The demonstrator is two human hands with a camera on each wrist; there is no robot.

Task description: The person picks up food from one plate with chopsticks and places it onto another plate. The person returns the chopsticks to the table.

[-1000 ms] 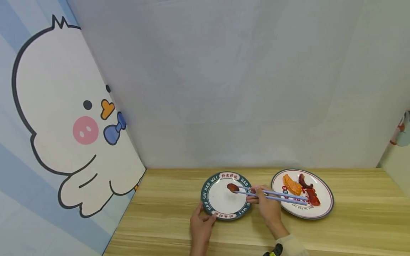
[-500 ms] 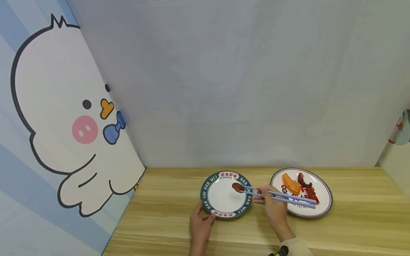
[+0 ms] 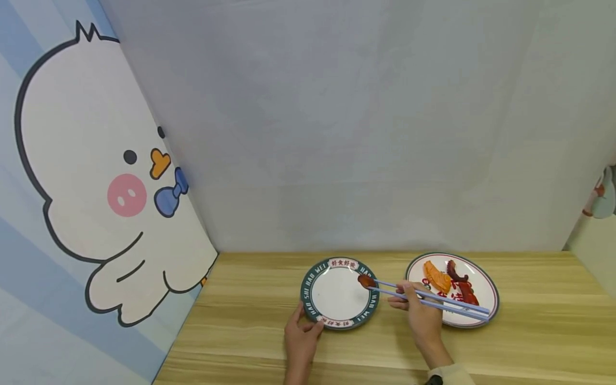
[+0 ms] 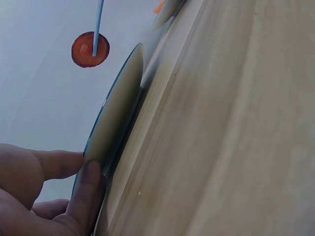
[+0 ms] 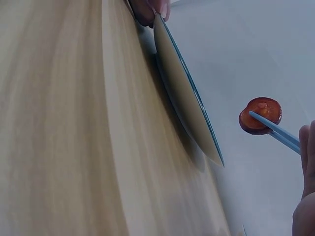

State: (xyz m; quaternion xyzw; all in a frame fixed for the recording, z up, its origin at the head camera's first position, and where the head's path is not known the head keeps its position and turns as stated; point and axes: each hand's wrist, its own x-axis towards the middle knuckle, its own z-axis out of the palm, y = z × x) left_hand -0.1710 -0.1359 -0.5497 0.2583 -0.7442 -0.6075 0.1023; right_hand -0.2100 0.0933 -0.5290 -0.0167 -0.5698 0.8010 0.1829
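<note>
In the head view my left hand (image 3: 302, 339) pinches the near-left rim of a round white plate (image 3: 337, 293) with a green lettered border. The left wrist view has thumb and fingers on either side of that rim. My right hand (image 3: 425, 319) holds a pair of light blue chopsticks (image 3: 457, 302). Between their tips is a round, glossy reddish-brown food slice (image 3: 366, 282), its exact kind unclear. Both wrist views put the slice (image 5: 258, 110) in the air above the plate; from the head it overlaps the plate's right border.
Right of the round plate stands a white oval plate (image 3: 483, 286) with red lettering. On it lie an orange ridged piece (image 3: 437, 278), a dark curled tentacle-like piece (image 3: 456, 271) and a red piece (image 3: 468, 294). A grey cloth wall (image 3: 361, 133) rises behind the wooden table (image 3: 240, 331).
My right hand has moved right and slightly nearer, carrying the chopsticks and the slice from above the plate's middle to its right border. The left hand stays on the rim.
</note>
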